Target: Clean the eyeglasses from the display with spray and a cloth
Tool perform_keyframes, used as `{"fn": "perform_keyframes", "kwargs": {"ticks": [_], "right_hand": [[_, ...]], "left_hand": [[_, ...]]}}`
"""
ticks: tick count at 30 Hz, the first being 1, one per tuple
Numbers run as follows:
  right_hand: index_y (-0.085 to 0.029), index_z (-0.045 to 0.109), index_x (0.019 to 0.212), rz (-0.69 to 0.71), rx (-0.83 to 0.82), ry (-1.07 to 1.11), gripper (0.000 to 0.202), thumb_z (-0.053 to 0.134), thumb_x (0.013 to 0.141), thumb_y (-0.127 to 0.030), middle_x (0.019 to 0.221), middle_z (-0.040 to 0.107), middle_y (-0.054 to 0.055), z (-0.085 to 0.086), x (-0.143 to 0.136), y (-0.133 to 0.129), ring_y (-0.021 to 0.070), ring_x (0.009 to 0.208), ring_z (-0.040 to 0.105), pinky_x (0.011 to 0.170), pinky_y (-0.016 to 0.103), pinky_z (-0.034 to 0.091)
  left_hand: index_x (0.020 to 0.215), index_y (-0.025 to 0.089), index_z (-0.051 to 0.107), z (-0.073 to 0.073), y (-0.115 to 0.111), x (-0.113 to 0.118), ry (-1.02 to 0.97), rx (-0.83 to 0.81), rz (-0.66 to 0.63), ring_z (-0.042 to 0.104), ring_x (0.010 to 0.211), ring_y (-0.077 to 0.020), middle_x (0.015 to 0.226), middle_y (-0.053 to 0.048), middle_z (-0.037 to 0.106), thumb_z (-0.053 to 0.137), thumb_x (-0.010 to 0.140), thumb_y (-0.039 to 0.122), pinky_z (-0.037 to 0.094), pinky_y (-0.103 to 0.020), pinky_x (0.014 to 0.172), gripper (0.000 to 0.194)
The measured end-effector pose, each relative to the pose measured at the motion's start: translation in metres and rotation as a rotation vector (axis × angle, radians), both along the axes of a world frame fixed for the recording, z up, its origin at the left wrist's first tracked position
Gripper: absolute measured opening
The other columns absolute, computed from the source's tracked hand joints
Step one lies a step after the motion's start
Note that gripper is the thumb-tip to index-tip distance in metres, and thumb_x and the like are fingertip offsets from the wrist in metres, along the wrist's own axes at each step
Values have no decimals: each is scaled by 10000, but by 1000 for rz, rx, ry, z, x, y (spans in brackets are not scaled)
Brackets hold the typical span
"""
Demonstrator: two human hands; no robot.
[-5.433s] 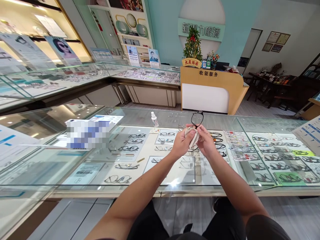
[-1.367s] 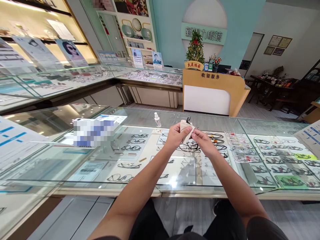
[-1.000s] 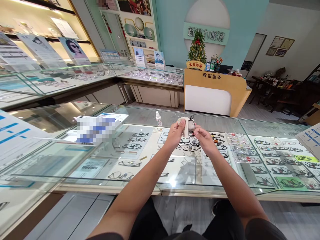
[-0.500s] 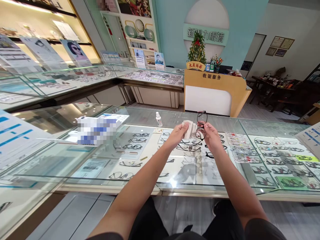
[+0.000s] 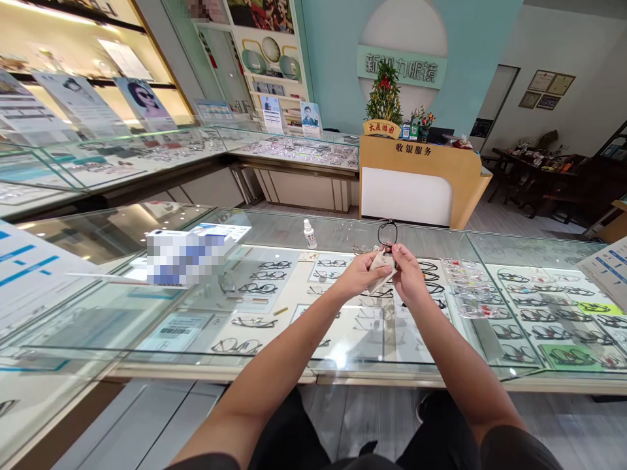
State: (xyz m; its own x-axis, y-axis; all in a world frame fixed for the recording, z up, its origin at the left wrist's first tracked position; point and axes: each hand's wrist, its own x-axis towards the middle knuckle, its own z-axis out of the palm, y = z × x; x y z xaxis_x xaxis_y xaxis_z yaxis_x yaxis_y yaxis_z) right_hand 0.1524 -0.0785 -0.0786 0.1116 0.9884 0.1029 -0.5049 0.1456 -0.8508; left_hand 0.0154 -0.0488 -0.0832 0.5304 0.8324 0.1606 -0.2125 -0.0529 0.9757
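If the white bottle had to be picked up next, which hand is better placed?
Probably the left hand: it is nearer the white bottle than the right hand. Both are occupied, though: the left grips the cloth, the right the black-rimmed glasses.

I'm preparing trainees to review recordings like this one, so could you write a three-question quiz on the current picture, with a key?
1. What does the left hand hold: (a) a phone, (b) a pale cloth, (c) a pen?
2. True or false: the white bottle lies on its side.
3. How many rims of the held eyeglasses show clear above the hands?

Key: 1. b. 2. False; it stands upright on the glass counter. 3. One.
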Motion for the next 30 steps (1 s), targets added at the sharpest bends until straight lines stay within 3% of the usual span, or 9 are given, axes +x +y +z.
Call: {"fn": "perform_keyframes", "kwargs": {"ticks": [5,9,11,14,17,20,22,25,30], "right_hand": [[-262,653,817,51,-18,35,523,980,652,-634,919,755,-13,0,-7,-4,155,756,623,644,269,486],[-259,617,823,89,-37,37,522,970,673,-613,952,770,-22,2,-7,-7,100,590,490,467,248,321],[-260,608,820,112,-49,47,520,975,671,-596,817,709,-58,3,-6,-8,78,523,404,436,234,272],[-264,605,808,138,-60,61,523,1004,640,-558,655,565,-106,5,-3,-8,65,483,353,437,212,296],[-255,622,796,126,-34,72,545,1038,587,-538,788,685,-78,5,1,-5,66,566,472,491,198,381],[-261,626,810,122,14,62,500,1011,649,-536,948,768,-33,4,5,-2,136,825,670,710,237,542],[-272,614,828,114,25,56,472,985,690,-530,988,782,-13,3,7,-1,188,942,714,804,292,577],[-282,603,848,102,23,74,486,986,686,-533,1028,788,-6,2,7,0,210,954,728,819,328,592],[-289,587,853,98,32,103,500,981,692,-552,1013,776,-20,-1,3,0,208,939,728,836,343,608]], "left_hand": [[813,158,678,-1,-8,6,-41,33,126,501,601,-99,669,42,595,988,618,615,408,-238,591,586],[776,169,663,-3,-12,8,-69,60,199,492,568,-102,648,32,593,915,669,742,397,-246,546,635],[769,179,657,-2,-13,8,-76,56,197,515,561,-119,630,20,594,847,703,828,421,-262,544,680],[695,187,627,0,-9,6,-70,37,162,530,557,-142,561,14,536,763,726,912,434,-279,543,739],[663,177,624,0,-3,3,-51,3,108,494,552,-125,559,17,518,773,695,926,400,-264,530,765],[726,153,689,0,1,-1,-38,-34,61,484,573,-107,622,12,580,848,630,890,382,-242,546,760],[793,141,740,1,3,-2,-44,-41,51,521,622,-111,686,2,636,926,581,820,404,-235,587,735],[904,139,788,0,3,-2,-64,-37,66,577,696,-124,778,-10,699,1020,543,669,440,-236,649,681],[1048,147,816,-2,0,2,-108,-19,141,654,757,-163,848,-26,761,1025,605,525,505,-267,711,619]]}}
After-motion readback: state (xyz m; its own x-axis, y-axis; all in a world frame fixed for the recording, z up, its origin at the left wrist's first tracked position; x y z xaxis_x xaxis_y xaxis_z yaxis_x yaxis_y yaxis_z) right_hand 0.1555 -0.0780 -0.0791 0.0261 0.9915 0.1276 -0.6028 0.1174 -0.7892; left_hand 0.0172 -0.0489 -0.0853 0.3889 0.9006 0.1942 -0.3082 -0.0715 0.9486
